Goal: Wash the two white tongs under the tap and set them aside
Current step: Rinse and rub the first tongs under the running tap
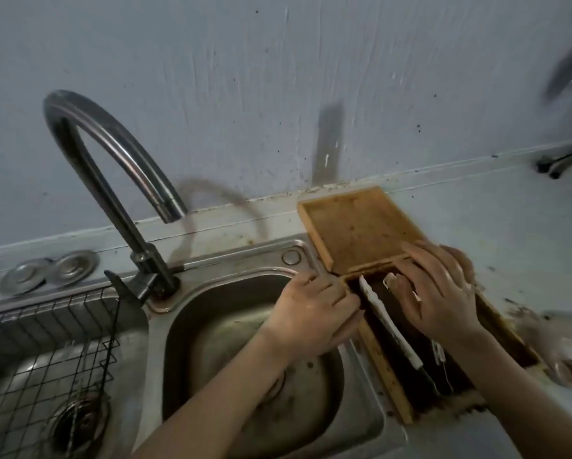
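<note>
The pale worktop [476,220] runs along the wall, and the steel sink [244,326] is set into it. Left of the sink basin stands a second basin with a black wire rack [62,342] in it; the curved tap [112,154] rises at the sink's back rim, between the two basins, with no water visible at its spout. Just right of the sink lies a wooden tray [360,226] with a dark front compartment. In that compartment, nearest the sink, one pair of white tongs [388,321] lies lengthwise. The right hand [440,293] rests flat over the compartment, fingers spread; whether it grips anything beneath is unclear. The left hand [311,313] sits at the sink's right rim, fingers curled against the tray's edge, touching the tongs' upper end.
</note>
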A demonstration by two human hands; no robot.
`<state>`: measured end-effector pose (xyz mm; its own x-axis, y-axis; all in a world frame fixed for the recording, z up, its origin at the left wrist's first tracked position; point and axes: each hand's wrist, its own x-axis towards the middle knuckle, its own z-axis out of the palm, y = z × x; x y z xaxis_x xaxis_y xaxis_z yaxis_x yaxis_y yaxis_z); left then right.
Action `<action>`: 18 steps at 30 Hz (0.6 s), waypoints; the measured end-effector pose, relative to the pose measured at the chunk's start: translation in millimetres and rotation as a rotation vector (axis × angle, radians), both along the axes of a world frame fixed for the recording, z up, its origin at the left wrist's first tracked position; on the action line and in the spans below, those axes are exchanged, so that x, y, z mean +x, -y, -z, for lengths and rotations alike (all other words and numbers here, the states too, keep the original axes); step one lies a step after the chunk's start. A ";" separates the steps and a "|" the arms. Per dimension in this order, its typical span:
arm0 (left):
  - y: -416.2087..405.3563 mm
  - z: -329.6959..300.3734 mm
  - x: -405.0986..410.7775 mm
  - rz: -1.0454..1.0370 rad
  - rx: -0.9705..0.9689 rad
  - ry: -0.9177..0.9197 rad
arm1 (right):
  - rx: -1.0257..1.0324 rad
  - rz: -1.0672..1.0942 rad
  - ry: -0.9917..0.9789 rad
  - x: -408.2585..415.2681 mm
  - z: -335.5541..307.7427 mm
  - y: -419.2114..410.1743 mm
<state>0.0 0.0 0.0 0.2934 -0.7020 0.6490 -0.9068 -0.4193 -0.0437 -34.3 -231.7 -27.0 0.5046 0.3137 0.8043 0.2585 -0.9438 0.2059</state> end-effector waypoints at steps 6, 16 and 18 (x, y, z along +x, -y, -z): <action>20.2 31.3 -6.4 -0.052 0.359 -0.138 | 0.183 0.307 -0.381 -28.3 28.8 -1.3; 35.4 54.3 -10.1 -0.061 0.521 -0.384 | 0.345 0.656 -0.753 -51.3 25.3 5.4; 36.4 52.1 -8.5 -0.079 0.538 -0.378 | 0.398 0.636 -0.793 -50.7 22.6 5.3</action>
